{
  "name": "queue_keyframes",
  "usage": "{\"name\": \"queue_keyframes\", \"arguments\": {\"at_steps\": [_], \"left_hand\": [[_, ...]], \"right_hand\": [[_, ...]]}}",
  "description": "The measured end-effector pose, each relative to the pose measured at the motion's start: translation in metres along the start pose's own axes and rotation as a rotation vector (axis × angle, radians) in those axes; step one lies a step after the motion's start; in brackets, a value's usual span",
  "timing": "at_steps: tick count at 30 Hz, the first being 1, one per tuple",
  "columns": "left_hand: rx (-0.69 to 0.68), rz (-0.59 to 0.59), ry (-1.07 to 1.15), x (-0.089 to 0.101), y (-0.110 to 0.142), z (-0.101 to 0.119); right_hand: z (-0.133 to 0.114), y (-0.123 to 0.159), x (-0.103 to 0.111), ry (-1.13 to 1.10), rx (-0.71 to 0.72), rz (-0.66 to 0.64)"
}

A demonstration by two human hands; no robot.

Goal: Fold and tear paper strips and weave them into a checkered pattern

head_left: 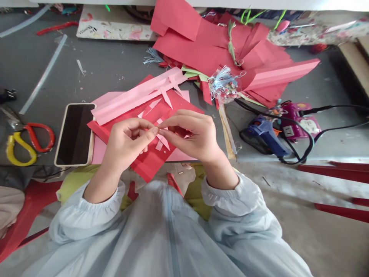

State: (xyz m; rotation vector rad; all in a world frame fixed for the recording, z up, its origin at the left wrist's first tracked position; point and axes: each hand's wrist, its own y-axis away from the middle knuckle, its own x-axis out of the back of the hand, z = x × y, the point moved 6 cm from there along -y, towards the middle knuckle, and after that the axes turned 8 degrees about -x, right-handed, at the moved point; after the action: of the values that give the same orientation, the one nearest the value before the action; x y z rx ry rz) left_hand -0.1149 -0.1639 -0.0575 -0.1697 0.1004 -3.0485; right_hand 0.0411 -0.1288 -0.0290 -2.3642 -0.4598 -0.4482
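My left hand (127, 140) and my right hand (191, 132) meet fingertip to fingertip above the table's front edge. Both are closed in a pinch, thumb against forefinger. Whatever lies between the tips is too small to name. Beneath them is a sheet of red paper (150, 165), one corner jutting over the edge. Small cut strips of pink paper (166, 98) lie on it, some partly covered by my hands. A folded pink paper strip (135, 96) crosses the red sheet just beyond my left hand.
Left of the papers lie a smartphone (75, 134) and scissors (30, 140) with red and yellow handles. A blue glue gun (265, 134) and a purple box (300, 121) with black cables sit right. Red paper (198, 54) and a light blue tassel (223, 80) are farther back.
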Motion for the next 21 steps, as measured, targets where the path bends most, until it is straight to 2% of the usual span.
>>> {"name": "queue_keyframes", "arguments": {"at_steps": [5,9,14,18,21], "left_hand": [[0.000,-0.003,-0.059,0.000,0.000,0.001],[0.026,-0.001,-0.004,-0.003,0.002,0.004],[0.048,0.010,-0.024,-0.003,0.006,0.010],[0.010,0.013,-0.188,0.003,0.010,0.015],[-0.087,0.056,-0.437,0.010,0.011,0.019]], "right_hand": [[0.001,-0.001,0.001,0.032,0.017,-0.041],[0.003,-0.002,0.002,0.051,0.000,-0.049],[0.007,-0.005,0.004,0.114,-0.070,-0.029],[0.014,-0.005,0.006,0.146,-0.154,-0.006],[0.023,-0.004,0.000,0.159,-0.228,-0.064]]}}
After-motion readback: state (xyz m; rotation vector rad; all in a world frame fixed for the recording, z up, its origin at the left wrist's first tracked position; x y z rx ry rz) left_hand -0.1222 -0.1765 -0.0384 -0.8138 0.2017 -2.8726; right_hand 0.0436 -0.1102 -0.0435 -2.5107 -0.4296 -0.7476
